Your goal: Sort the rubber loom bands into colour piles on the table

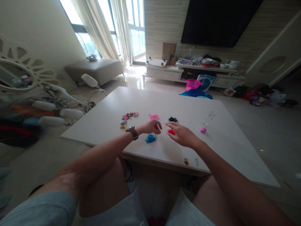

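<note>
Small piles of what look like coloured rubber bands lie on the white table [141, 97]. My left hand [152, 126], with a watch on its wrist, is closed above the tabletop, between the pink pile [154, 116] and the blue pile [150, 138]. A speck of yellow shows at its fingertips, too small to name. My right hand [182, 134] has its fingers stretched out over the red pile [171, 132], partly covering it. Just beyond that hand lies the black pile [173, 119]. A curved multicoloured pile [127, 118] sits left of my left hand.
To the right are a pink lump [203, 129] and a clear plastic piece [211, 115]. Near the front edge lie a small yellow cartoon figure [186, 161] and a small clear item [197, 162]. A white multi-armed lamp [68, 113] stands left; a pink basket [192, 84] is behind.
</note>
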`<state>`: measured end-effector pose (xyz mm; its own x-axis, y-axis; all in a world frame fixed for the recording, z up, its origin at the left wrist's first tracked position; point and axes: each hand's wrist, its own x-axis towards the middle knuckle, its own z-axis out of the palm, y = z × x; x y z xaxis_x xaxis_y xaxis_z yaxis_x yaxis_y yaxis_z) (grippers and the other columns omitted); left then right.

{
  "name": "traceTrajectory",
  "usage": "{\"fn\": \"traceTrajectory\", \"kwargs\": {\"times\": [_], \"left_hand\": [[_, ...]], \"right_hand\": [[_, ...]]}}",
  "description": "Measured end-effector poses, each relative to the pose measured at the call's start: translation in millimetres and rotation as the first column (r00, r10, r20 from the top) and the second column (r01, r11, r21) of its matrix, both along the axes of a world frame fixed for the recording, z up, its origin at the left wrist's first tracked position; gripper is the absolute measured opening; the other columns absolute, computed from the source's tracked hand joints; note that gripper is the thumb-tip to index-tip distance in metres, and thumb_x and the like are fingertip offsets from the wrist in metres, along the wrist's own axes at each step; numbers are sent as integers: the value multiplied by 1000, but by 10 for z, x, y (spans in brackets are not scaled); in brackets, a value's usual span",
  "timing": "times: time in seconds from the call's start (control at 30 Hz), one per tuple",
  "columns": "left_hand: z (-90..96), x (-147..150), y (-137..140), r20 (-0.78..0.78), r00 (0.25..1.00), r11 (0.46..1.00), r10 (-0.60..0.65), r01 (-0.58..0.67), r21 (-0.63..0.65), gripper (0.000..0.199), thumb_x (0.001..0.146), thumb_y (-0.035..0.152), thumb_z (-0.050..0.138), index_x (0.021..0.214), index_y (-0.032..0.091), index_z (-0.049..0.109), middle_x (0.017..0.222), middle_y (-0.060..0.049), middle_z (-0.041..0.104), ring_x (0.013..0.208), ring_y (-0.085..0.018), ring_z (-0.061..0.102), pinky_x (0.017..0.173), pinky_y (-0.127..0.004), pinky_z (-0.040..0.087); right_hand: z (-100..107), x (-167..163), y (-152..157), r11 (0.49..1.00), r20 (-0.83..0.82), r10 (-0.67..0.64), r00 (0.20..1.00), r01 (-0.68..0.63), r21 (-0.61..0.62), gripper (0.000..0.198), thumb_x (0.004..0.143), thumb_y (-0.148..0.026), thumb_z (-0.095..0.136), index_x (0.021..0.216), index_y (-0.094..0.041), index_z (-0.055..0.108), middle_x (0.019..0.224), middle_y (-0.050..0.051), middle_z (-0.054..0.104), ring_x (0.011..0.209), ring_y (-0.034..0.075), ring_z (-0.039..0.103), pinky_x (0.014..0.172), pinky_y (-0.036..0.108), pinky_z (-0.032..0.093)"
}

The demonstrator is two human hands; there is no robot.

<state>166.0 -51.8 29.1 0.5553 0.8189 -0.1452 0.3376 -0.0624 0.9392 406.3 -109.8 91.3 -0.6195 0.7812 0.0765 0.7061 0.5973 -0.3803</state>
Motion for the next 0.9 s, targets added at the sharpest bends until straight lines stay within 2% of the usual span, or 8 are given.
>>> {"fn": "traceTrajectory", "kwargs": {"times": [0.13,0.27,0.47,0.67,0.9], "left_hand": [[16,20,12,91,995,999,35,-33,-24,24,73,20,83,90,10,70,68,-7,73,64,-16,71,61,-25,56],[104,68,-42,180,978,994,103,-95,-56,33,74,29,86,97,9,74,66,-4,71,64,-15,70,66,-27,58],[227,108,-115,257,959,990,121,-97,-102,39,73,40,87,94,9,76,72,-6,71,68,-13,69,69,-25,57],[277,80,-99,278,955,986,107,-65,-156,44,70,44,89,94,9,77,76,-7,72,73,-13,68,74,-26,57],[230,100,-104,272,954,979,130,-80,-186,40,69,42,90,85,9,76,74,-6,71,70,-12,66,74,-27,56]], "right_hand": [[6,0,-10,1000,18,-3,1000,3,-17,56,96,-32,52,151,-24,49,155,7,50,135,30,55,109,43,50],[-15,-3,-15,1000,22,17,1000,-16,-25,59,95,-30,53,154,-25,46,155,8,50,134,29,56,108,41,50],[-70,5,-1,999,23,32,999,-32,-11,64,94,-28,54,157,-27,41,155,8,49,133,28,57,106,39,51],[-73,5,-3,1000,27,14,1000,-14,6,65,94,-29,52,158,-28,38,157,6,47,136,27,54,105,39,52],[-73,-7,-12,999,28,31,999,-31,-13,65,94,-29,53,157,-25,40,156,8,48,137,27,53,108,40,50]]}}
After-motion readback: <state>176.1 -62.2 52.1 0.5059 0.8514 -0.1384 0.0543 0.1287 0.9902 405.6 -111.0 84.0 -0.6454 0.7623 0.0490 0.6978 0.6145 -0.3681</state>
